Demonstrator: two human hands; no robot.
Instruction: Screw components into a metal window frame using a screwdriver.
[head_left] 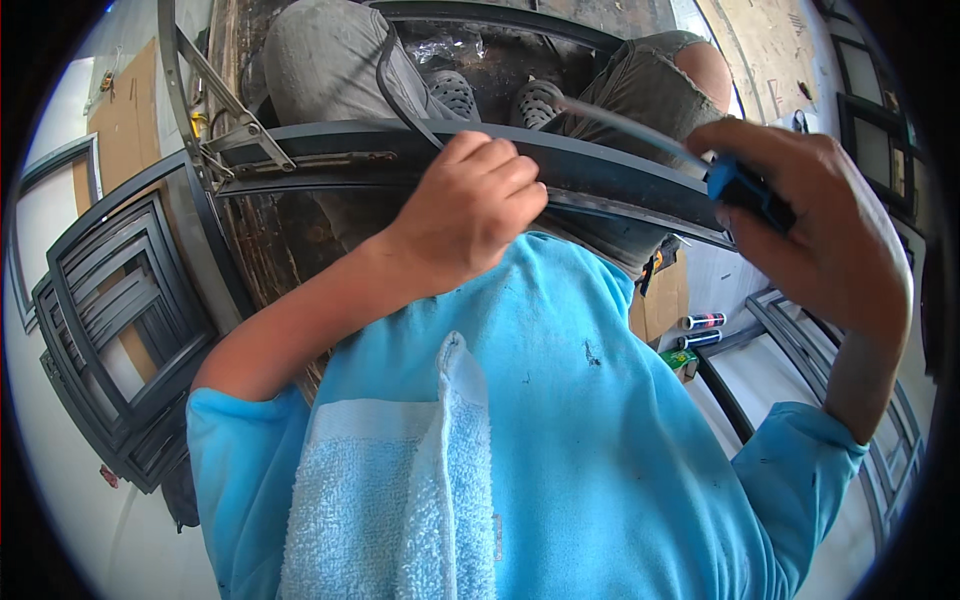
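Note:
A dark grey metal window frame lies across my lap. My left hand is closed over its edge near the middle, gripping a thin black rubber strip that rises from the frame and loops over my knee. In my right hand, raised at the right end of the frame, is a screwdriver with a blue and black handle. Its long shaft points left above the frame, and the tip looks blurred. A metal hinge arm stands out at the frame's left corner. The strip's end under my left fingers is hidden.
Several dark frames lean in a stack at the left. More frames lie at the right, near two tubes and a cardboard box. A pale towel hangs on my blue shirt.

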